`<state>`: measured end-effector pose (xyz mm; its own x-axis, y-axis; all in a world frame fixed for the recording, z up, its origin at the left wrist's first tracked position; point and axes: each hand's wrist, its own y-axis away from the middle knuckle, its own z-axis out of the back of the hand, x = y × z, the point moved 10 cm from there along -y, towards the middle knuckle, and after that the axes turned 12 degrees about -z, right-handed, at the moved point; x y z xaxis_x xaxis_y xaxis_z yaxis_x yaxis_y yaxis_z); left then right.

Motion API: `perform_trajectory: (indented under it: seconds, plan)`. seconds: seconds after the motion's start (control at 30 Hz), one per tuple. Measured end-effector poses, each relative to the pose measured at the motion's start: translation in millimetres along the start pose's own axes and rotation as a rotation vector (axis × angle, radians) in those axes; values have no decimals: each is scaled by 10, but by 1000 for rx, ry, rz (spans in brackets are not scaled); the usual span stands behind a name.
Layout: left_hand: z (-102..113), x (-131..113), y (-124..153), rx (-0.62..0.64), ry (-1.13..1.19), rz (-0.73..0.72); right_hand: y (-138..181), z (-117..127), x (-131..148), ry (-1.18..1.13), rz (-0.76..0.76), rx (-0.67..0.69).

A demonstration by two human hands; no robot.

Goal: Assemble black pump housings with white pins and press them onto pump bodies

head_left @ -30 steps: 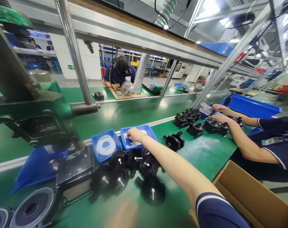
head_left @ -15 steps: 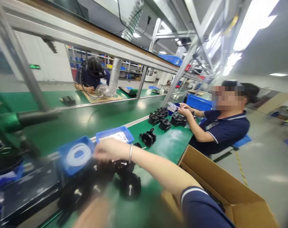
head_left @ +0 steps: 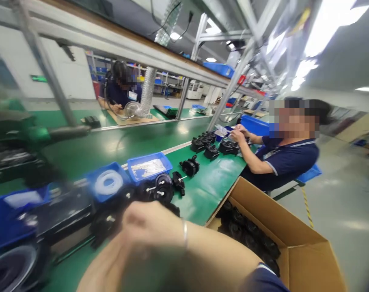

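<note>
My right hand (head_left: pixel 150 225), with a bracelet at the wrist, is held low over the near side of the bench. Its fingers are curled closed; whatever they grip is hidden. My left hand (head_left: pixel 111 253) comes up from below and meets it, blurred, its fingertips out of sight behind the right hand. Just beyond both hands stand several round black housings (head_left: pixel 164 190), some with a white pin sticking out. Behind these are a blue tray (head_left: pixel 117 166) with a coil of white tubing (head_left: pixel 108 182) and another blue tray (head_left: pixel 169 159) with small white pieces (head_left: pixel 149 168).
An open cardboard box (head_left: pixel 309 261) with black parts (head_left: pixel 251 237) stands at the right by the green bench (head_left: pixel 213 178). A co-worker (head_left: pixel 289 160) handles something farther along; another person (head_left: pixel 120 91) sits opposite. A dark fixture (head_left: pixel 62 215) lies left.
My right hand has drawn back from beside the blue trays towards me and now meets my left hand. The view has shifted, showing more of the cardboard box.
</note>
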<state>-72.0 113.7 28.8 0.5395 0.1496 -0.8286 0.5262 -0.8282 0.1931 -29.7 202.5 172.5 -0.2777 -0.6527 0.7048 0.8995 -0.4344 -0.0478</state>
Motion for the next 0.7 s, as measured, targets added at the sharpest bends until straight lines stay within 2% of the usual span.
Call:
perform_trajectory:
  seconds: [0.03,0.1,0.27,0.4,0.7]
  plan:
    - [6,-15,-2,-26,11,2,46,97,-59,-143,-54,-39]
    - [4,-53,-5,-67,53,4,143,134,-235,-341,-167,-46]
    - [-60,-128,-9,-87,235,-3,387,-305,-633,-432,-387,95]
    - [-58,-127,7,-82,237,-19,495,-515,-681,-436,-392,57]
    - [-81,-170,-17,-34,222,-72,488,-596,-634,-375,-388,9]
